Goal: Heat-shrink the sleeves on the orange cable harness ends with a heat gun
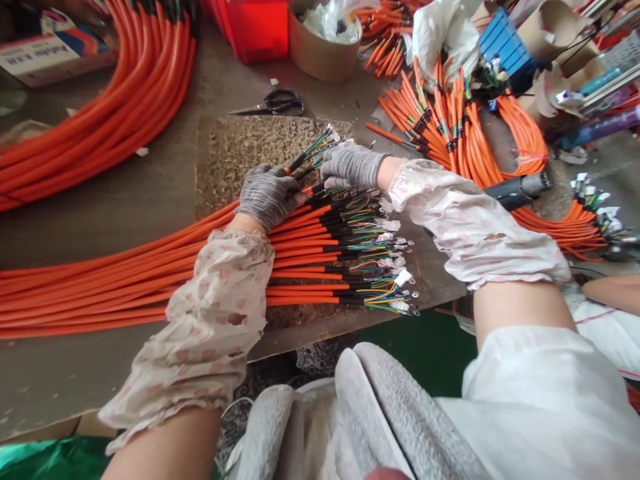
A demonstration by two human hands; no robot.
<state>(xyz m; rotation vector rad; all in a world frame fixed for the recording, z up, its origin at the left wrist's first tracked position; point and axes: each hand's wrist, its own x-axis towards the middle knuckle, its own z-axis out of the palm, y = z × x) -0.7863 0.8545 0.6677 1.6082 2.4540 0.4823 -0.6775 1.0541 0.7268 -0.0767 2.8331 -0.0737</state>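
A row of orange cables runs from the left edge across the board, ending in black sleeves, thin coloured wires and white connectors. My left hand, in a grey knitted glove, is closed on an orange cable at the far side of the row, just behind its black sleeve. Beyond it, the freed wire ends point up and away. My right hand, gloved alike, has its fingers bent together over the wires by the sleeve; what sits between the fingertips is hidden.
Scissors lie behind the worn particle board. A thick orange cable coil fills the left back. Further back stand a red bin and a cardboard ring. More cable bundles lie right. Another person's arm shows at the right edge.
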